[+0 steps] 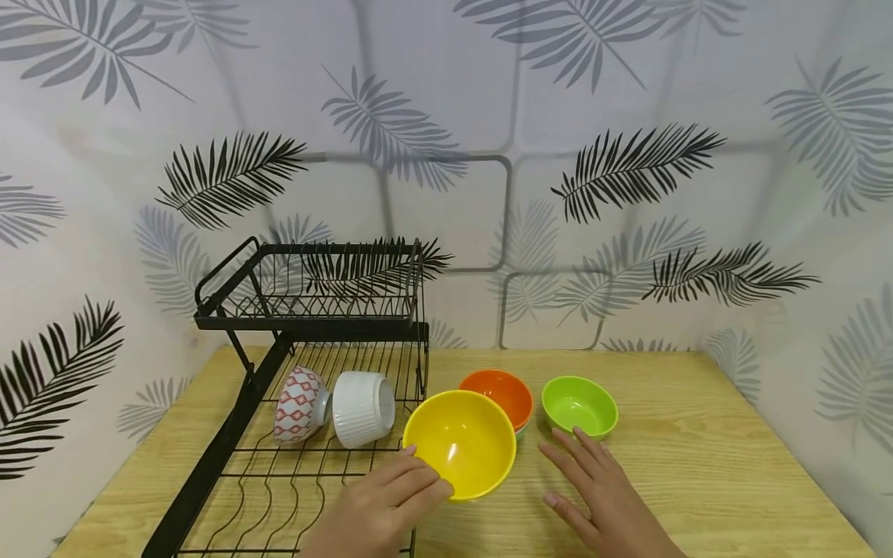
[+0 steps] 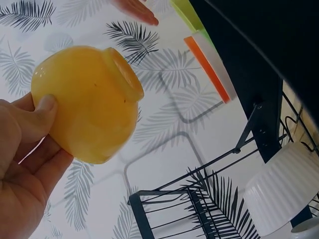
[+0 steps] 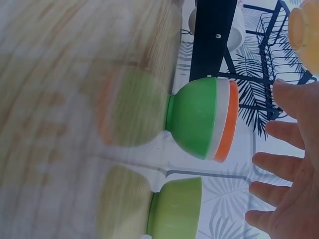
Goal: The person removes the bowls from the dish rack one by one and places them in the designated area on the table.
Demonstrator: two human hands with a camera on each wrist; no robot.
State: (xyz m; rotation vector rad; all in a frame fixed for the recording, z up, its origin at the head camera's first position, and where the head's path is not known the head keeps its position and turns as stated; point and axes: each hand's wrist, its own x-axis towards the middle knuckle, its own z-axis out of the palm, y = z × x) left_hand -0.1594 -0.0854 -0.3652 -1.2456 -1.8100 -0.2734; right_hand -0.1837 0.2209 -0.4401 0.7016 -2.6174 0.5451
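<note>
My left hand (image 1: 384,504) pinches the rim of a yellow bowl (image 1: 460,446), thumb on its outside as the left wrist view shows. The bowl is raised and tilted, its inside turned toward the head camera. My right hand (image 1: 603,496) holds nothing; its fingers are spread apart near a lime green bowl (image 1: 582,407) on the table. Behind the yellow bowl stands a stack topped by an orange bowl (image 1: 498,391). In the right wrist view a white rim and a green bowl (image 3: 194,119) show beneath the orange one.
A black two-tier dish rack (image 1: 244,418) stands at the left. On its lower tier a red-patterned bowl (image 1: 300,407) and a white ribbed bowl (image 1: 363,409) lie on their sides. The wooden table (image 1: 711,449) meets a leaf-patterned backdrop (image 1: 446,101) behind.
</note>
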